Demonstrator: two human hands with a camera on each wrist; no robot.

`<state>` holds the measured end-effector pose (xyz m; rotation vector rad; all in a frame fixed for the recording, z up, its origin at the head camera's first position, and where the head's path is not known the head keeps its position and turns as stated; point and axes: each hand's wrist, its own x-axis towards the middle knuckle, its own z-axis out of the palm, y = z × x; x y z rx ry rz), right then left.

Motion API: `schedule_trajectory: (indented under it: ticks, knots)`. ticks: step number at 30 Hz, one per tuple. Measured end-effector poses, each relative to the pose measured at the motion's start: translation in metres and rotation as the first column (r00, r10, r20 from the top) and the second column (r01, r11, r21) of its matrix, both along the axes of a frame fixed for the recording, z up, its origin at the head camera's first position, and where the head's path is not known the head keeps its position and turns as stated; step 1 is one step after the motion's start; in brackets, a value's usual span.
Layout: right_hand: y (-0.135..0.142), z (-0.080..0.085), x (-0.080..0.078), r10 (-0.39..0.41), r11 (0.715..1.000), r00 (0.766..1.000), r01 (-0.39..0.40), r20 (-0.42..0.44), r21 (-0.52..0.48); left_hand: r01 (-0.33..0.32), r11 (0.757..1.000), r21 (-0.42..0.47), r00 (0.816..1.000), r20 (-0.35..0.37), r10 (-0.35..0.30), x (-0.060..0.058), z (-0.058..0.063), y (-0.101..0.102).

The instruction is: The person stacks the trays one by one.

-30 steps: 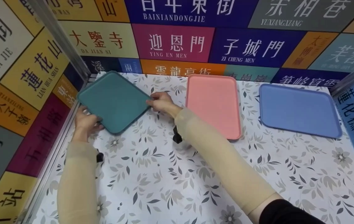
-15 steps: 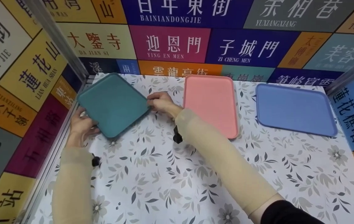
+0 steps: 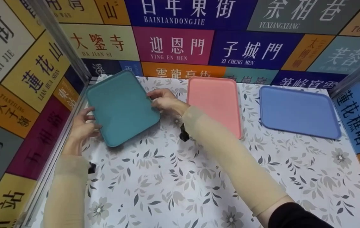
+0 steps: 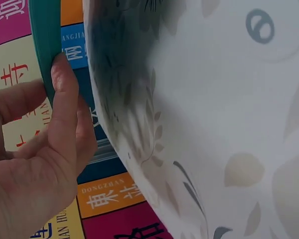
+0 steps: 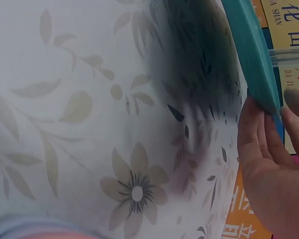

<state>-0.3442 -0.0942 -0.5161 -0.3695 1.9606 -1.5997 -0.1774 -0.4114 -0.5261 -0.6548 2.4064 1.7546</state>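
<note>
A teal-green rectangular tray point(image 3: 123, 109) is held at the left of the table, lying at an angle. My left hand point(image 3: 83, 126) grips its left edge between thumb and fingers. On the opposite edge, my right hand point(image 3: 167, 101) pinches the rim near the right corner. From the left wrist view, the thumb and fingertips of the left hand point(image 4: 45, 139) take the tray's thin edge point(image 4: 46, 45), which stands off the cloth. The right wrist view has the right hand's fingers under the tray rim point(image 5: 254, 59), with a dark shadow on the cloth beneath.
To the right lie a pink tray point(image 3: 214, 98) and a blue tray point(image 3: 300, 110) on the leaf-patterned tablecloth point(image 3: 167, 177). Printed panels point(image 3: 173, 44) wall in the back and both sides. The left panel point(image 3: 37, 139) stands close to my left hand.
The green tray has turned clockwise in both hands. Its near corner has swung slightly left and towards me. The left forearm has shifted left; the pink and blue trays stay put.
</note>
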Motion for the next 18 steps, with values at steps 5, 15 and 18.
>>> schedule_trajectory:
  ticks: [5,15,18]
  knots:
    - [0.009,0.008,-0.003,0.063,0.998,0.998,-0.063,-0.006,0.029,0.092,0.995,-0.029,0.995,-0.022,-0.093,0.004,0.004,0.002]
    - [0.028,0.015,-0.006,0.139,0.99,0.99,-0.138,-0.021,0.02,0.18,0.983,-0.022,0.983,-0.04,-0.181,0.0,0.01,0.01]
    - [0.035,0.016,-0.005,0.141,0.99,0.989,-0.14,-0.039,0.02,0.188,0.982,-0.015,0.982,-0.034,-0.188,-0.002,0.014,0.013]
